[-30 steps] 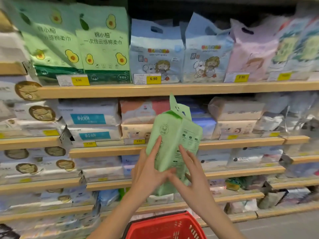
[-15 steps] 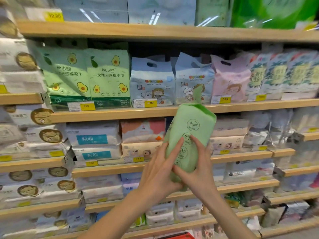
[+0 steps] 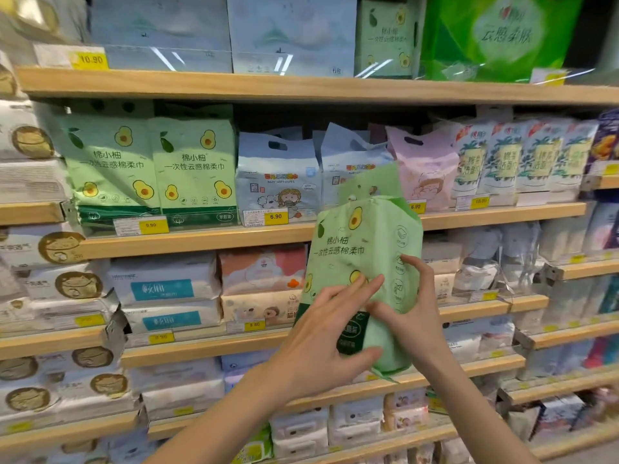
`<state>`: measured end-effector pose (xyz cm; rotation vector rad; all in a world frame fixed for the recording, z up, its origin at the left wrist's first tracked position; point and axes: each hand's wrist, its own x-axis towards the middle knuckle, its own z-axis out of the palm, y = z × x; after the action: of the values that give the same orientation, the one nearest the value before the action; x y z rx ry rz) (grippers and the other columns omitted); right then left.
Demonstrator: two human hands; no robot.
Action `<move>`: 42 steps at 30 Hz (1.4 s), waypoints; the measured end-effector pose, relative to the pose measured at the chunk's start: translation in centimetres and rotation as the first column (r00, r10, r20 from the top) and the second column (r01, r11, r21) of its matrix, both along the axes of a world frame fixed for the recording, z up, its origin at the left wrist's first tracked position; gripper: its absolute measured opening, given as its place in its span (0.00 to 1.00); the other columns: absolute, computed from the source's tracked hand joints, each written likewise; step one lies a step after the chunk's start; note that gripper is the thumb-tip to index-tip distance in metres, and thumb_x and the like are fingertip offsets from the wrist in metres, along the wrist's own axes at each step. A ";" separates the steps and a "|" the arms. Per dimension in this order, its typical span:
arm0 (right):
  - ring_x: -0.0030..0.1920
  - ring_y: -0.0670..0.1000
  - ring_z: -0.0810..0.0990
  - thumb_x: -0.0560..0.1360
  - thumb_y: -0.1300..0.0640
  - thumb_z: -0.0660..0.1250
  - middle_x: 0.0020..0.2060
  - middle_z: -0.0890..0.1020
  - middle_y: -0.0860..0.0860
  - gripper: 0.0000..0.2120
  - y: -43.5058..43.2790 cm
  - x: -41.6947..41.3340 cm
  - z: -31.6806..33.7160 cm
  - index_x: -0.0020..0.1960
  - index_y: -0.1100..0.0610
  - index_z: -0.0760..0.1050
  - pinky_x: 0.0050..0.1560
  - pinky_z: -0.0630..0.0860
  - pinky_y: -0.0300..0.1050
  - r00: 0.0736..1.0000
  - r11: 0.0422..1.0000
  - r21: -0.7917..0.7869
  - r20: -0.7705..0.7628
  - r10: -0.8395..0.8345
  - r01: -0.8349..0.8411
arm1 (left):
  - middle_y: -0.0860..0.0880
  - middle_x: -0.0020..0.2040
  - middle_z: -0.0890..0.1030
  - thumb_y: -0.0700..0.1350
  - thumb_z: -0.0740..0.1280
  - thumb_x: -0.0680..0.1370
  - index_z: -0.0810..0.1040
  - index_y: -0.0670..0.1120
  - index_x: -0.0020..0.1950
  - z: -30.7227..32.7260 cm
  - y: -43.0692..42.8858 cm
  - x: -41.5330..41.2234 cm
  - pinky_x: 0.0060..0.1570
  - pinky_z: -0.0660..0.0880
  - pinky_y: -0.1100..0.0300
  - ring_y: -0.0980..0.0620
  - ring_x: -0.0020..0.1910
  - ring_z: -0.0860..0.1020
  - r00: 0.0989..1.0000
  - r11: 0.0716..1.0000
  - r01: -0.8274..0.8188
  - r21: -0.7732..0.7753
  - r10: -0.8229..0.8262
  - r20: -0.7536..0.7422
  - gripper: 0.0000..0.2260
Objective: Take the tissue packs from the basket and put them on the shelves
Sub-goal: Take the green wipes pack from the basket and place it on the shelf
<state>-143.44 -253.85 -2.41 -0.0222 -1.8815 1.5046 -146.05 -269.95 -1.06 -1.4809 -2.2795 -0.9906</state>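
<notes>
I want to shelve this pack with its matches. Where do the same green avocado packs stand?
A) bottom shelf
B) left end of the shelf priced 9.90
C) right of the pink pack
B: two matching avocado packs stand above the 9.90 tag, left of the held pack.

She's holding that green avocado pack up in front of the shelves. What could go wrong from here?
The green pack is held only near its lower half by the left hand and right hand, so its top could flop or slip. The matching avocado packs sit far to the left, with no obvious gap beside them. Pushing it in could knock the baby wipes pack off the shelf edge.
</notes>
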 end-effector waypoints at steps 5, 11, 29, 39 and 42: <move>0.54 0.59 0.79 0.52 0.53 0.74 0.60 0.74 0.57 0.37 2.6 0.6 1.4 0.60 0.41 0.66 0.42 0.80 0.55 0.975 0.954 -0.198 -0.062 0.215 -0.223 | 0.62 0.75 0.49 0.64 0.63 0.69 0.52 0.74 0.67 1.8 0.3 -2.9 0.71 0.52 0.49 0.62 0.74 0.49 0.981 0.969 -0.155 0.191 0.128 0.144 0.31; 0.45 0.60 0.82 0.52 0.57 0.72 0.55 0.77 0.61 0.36 6.9 0.7 3.6 0.58 0.42 0.68 0.35 0.80 0.51 0.910 0.872 -0.264 -0.149 0.386 -0.413 | 0.63 0.72 0.60 0.60 0.74 0.63 0.53 0.73 0.68 4.8 1.8 -5.1 0.59 0.75 0.56 0.65 0.64 0.70 0.885 0.956 -0.071 0.284 -0.070 0.459 0.41; 0.60 0.41 0.74 0.66 0.53 0.64 0.63 0.73 0.42 0.32 26.2 -2.3 18.1 0.68 0.39 0.63 0.47 0.78 0.37 0.925 0.859 0.396 -0.057 0.376 -0.325 | 0.72 0.61 0.65 0.41 0.72 0.70 0.53 0.67 0.70 15.7 19.5 -4.9 0.49 0.72 0.76 0.75 0.56 0.71 0.995 0.855 -0.082 0.512 0.045 0.083 0.39; 0.56 0.36 0.73 0.77 0.64 0.57 0.61 0.60 0.25 0.42 24.7 -6.8 27.4 0.69 0.37 0.28 0.49 0.77 0.32 0.911 0.748 0.657 -0.245 0.332 -0.096 | 0.55 0.74 0.60 0.44 0.71 0.72 0.48 0.57 0.75 26.6 19.4 -9.4 0.67 0.68 0.48 0.55 0.71 0.65 0.919 0.885 -0.033 0.465 0.209 -0.333 0.41; 0.51 0.34 0.74 0.77 0.64 0.57 0.59 0.56 0.22 0.43 23.9 -7.8 29.5 0.67 0.35 0.28 0.44 0.74 0.25 0.885 0.718 0.692 -0.375 0.275 0.070 | 0.51 0.75 0.61 0.44 0.70 0.73 0.47 0.54 0.75 29.0 19.1 -10.9 0.68 0.67 0.48 0.54 0.72 0.64 0.853 0.884 0.004 0.468 0.241 -0.463 0.40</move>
<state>-151.25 -229.98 27.08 0.7442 -1.9388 0.6773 -156.91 -250.87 27.91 -1.1943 -1.6013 -0.8786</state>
